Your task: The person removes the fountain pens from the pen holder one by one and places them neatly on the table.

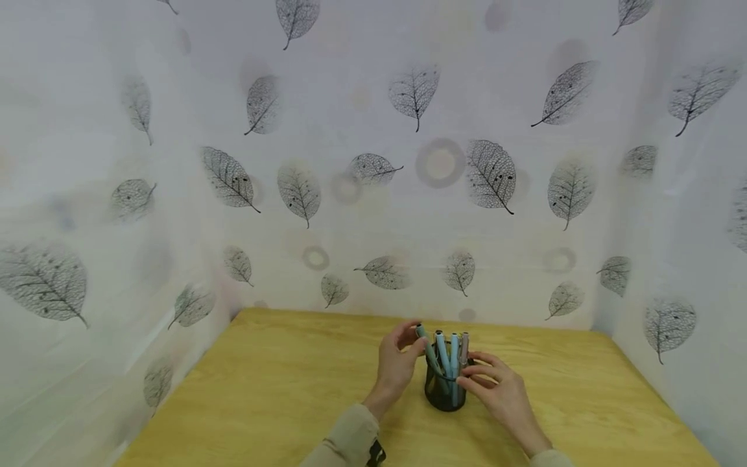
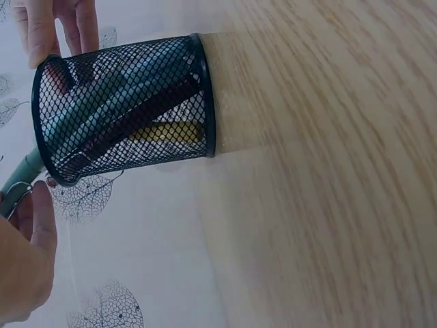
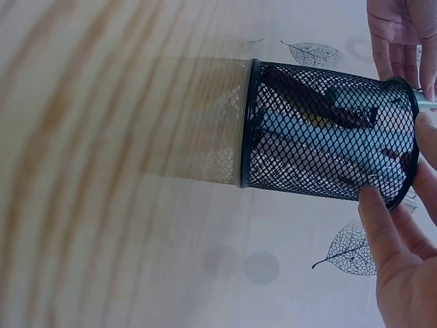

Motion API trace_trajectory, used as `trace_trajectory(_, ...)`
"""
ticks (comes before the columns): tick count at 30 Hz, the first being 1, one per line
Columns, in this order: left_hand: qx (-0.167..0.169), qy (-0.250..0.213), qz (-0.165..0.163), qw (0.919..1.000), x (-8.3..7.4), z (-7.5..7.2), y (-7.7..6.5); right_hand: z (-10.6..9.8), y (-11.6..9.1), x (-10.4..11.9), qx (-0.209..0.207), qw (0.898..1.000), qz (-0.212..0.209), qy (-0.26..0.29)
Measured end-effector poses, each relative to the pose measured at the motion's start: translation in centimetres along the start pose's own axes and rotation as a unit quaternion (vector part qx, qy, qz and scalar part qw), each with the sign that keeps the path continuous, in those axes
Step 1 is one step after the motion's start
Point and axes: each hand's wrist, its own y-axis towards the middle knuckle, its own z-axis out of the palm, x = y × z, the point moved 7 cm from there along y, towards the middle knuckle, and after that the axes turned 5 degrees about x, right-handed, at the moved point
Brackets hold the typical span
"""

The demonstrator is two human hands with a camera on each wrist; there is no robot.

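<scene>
A black mesh pen holder [image 1: 445,394] stands upright on the table with several pens in it. My left hand [image 1: 395,364] pinches the upper part of a green pen [image 1: 430,353], which leans left over the rim, its lower end inside the mesh. From the other side, my right hand [image 1: 500,390] grips the holder near its top, fingertips at the rim [image 3: 404,164] and on the mesh wall. Light blue pens [image 1: 454,353] and a greyish-pink pen [image 1: 465,344] stick up between the hands. Through the mesh, a yellow piece [image 2: 167,132] shows near the bottom.
The wood-grain table [image 1: 262,389] ends at a pale backdrop [image 1: 362,220] printed with leaves, which also rises along both sides. Something small and black [image 1: 376,453] is at the left sleeve [image 1: 350,438].
</scene>
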Motion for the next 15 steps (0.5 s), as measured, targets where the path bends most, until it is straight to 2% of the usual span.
trace_trajectory(6, -0.006, -0.008, 0.012, 0.9999, -0.4, -0.5, 0.2, 0.0, -0.1, 0.0, -0.002, 1.0, 0.0, 0.0)
trace_trajectory(11, -0.001, -0.006, 0.024, 0.9997, -1.0, -1.0, 0.6, -0.1, -0.2, 0.3, -0.004, 1.0, -0.009, 0.007)
trace_trajectory(15, 0.007, -0.01, 0.029, 0.9995, -1.3, -1.3, 0.7, 0.0, -0.1, 0.1, 0.0, 1.0, 0.0, 0.012)
